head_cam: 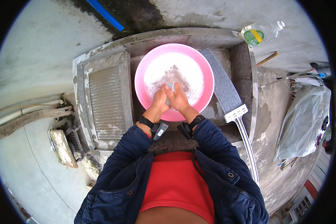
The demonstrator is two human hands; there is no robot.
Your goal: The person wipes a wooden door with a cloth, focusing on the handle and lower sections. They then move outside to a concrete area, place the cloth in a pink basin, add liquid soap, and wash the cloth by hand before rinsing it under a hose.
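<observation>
A round pink plastic basin (140,81) filled with white suds sits in a concrete wash trough (242,60). Over its near side, my left hand (160,98) and my right hand (178,98) are pressed together around a light blue-grey wet item (170,86), probably a cloth; most of it is hidden by the fingers. Right of the basin a flat mop with a grey pad (222,84) leans in the trough, its metal handle (247,151) reaching over the near edge beside my right sleeve.
A ribbed concrete washboard (107,103) forms the trough's left part. A clear detergent bottle (253,36) stands at the back right corner. A blue pipe (107,15) lies beyond the trough. Clear plastic sheeting (302,126) covers something at right; a small stool-like object (63,147) is at left.
</observation>
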